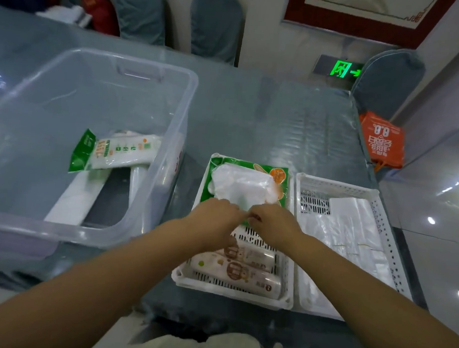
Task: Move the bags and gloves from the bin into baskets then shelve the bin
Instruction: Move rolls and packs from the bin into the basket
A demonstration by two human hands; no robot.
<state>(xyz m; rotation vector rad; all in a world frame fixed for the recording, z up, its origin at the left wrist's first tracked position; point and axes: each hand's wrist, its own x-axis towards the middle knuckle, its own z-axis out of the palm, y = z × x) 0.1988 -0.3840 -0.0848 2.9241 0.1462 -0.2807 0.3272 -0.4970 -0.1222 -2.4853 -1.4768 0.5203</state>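
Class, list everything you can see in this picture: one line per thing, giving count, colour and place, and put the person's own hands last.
Bin: one, clear plastic, left on table.
Packs in bin: one green-and-white on top, white ones beneath; count unclear.
Baskets: two, white, side by side, right of bin.
Glove pack: one, green and orange, far end of left basket.
Rolls: two, white with brown print, near end of left basket.
Clear bags: a stack, in right basket.
Orange bag: one, beyond table's right edge.
Chairs: several, blue-grey covers, around table.
Exit sign: one, green, far wall.
Left hand, right hand: on the glove pack's near edge.

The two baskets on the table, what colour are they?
White, both slotted baskets; clearest in the head view.
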